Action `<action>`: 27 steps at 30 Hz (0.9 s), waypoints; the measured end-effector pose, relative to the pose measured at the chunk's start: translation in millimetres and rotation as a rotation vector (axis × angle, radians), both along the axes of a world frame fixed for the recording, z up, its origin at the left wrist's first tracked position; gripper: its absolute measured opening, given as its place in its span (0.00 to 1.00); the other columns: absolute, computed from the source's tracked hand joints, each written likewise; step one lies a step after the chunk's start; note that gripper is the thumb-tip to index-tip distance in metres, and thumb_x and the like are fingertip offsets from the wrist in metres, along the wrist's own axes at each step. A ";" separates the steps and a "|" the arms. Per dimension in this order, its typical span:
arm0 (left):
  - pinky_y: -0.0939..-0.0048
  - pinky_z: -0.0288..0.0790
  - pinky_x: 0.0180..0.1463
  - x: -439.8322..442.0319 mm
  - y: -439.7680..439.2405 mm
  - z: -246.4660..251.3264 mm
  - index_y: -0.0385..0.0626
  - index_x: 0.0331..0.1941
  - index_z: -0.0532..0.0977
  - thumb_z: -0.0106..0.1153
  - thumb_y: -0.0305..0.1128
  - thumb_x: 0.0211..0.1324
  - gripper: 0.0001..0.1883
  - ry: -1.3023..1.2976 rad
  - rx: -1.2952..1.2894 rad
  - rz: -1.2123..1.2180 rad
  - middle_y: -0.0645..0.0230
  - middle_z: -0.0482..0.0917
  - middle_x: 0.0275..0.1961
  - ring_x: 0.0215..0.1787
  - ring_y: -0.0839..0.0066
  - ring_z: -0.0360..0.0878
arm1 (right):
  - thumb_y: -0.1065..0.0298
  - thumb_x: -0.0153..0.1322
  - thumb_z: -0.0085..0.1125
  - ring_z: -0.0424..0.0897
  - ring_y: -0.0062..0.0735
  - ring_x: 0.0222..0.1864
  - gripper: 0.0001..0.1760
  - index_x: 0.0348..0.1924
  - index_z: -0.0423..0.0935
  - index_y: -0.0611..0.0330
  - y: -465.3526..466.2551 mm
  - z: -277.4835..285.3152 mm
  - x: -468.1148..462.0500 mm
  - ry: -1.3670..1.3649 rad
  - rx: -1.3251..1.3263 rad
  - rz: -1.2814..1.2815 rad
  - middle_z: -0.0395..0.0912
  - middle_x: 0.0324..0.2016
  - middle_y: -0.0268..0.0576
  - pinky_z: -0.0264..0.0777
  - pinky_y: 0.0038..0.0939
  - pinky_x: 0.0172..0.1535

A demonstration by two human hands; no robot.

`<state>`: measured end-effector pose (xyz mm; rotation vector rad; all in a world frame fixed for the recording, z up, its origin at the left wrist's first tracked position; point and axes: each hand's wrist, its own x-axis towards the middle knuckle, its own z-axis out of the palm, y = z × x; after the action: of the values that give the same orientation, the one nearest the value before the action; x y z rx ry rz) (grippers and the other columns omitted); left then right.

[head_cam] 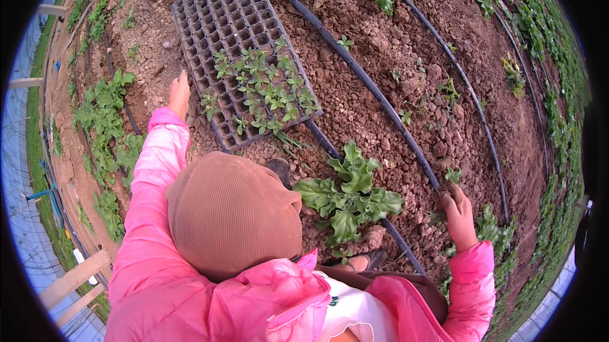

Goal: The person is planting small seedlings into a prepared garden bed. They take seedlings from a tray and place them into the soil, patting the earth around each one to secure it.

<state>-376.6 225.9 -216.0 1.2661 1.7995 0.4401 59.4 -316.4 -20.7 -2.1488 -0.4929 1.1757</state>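
Observation:
A black plastic seedling tray [238, 23] lies on the soil before me. Its front part holds several small green seedlings [271, 90], while many cells farther back show no plants. Just beside the tray's left edge, my left hand [179, 95] reaches out over the ground with nothing seen in it. Far to the right, my right hand [460, 216] is low at the soil by a black drip pipe [380, 97]. Its soil-stained fingertips are at a small green seedling [453, 175]; whether they grip it cannot be made out.
A large leafy plant [349, 194] grows close in front, beside my sandalled foot [364, 262]. A second drip pipe [468, 85] crosses the cloddy soil to the right. Lettuce-like plants [102, 128] line the left. My brown knee [238, 213] fills the lower middle.

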 end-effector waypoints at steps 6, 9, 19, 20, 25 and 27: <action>0.66 0.68 0.49 5.8 4.1 -15.6 0.41 0.53 0.69 0.40 0.50 0.65 0.25 -0.193 0.110 -0.001 0.63 0.76 0.50 0.48 0.70 0.75 | 0.54 0.70 0.52 0.77 0.41 0.43 0.30 0.58 0.61 0.65 162.8 -71.6 -106.1 0.446 0.334 0.323 0.70 0.49 0.53 0.72 0.34 0.44; 0.71 0.61 0.57 2.4 1.9 -19.6 0.31 0.51 0.70 0.44 0.46 0.64 0.26 -0.279 0.083 0.032 0.58 0.75 0.51 0.52 0.70 0.71 | 0.59 0.65 0.56 0.74 0.64 0.40 0.27 0.52 0.65 0.67 179.4 -96.5 -125.6 -0.178 0.175 0.699 0.69 0.45 0.66 0.71 0.46 0.42; 0.63 0.72 0.49 31.5 0.7 1.0 0.38 0.50 0.69 0.46 0.41 0.64 0.18 -0.585 -0.033 0.192 0.61 0.76 0.48 0.46 0.68 0.76 | 0.69 0.70 0.45 0.74 0.29 0.43 0.18 0.51 0.69 0.70 242.2 -196.3 -109.3 0.354 0.249 -0.089 0.76 0.42 0.40 0.66 0.24 0.47; 0.61 0.72 0.49 34.9 0.6 5.5 0.40 0.50 0.70 0.43 0.40 0.65 0.17 -0.593 -0.053 0.199 0.62 0.77 0.48 0.46 0.68 0.76 | 0.70 0.70 0.45 0.73 0.27 0.42 0.18 0.51 0.69 0.69 243.2 -194.4 -107.1 0.477 0.189 -0.156 0.76 0.42 0.40 0.66 0.23 0.47; 0.70 0.70 0.46 38.2 -12.3 28.9 0.40 0.44 0.71 0.51 0.36 0.63 0.12 -0.479 0.058 0.202 0.66 0.76 0.44 0.42 0.75 0.74 | 0.69 0.68 0.47 0.69 0.35 0.53 0.26 0.56 0.62 0.77 258.7 -168.3 -112.4 0.658 0.100 -0.274 0.70 0.52 0.52 0.57 0.25 0.57; 0.77 0.64 0.46 40.1 -17.5 36.4 0.40 0.42 0.71 0.51 0.35 0.63 0.11 -0.318 0.246 0.128 0.71 0.74 0.40 0.40 0.81 0.68 | 0.68 0.68 0.46 0.70 0.28 0.45 0.21 0.51 0.67 0.73 264.2 -152.5 -117.0 0.620 0.136 -0.322 0.74 0.43 0.44 0.59 0.22 0.52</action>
<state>-336.5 208.5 -179.6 1.1701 1.5932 0.9059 -57.6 -52.2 -173.2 -1.5580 0.0472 1.4747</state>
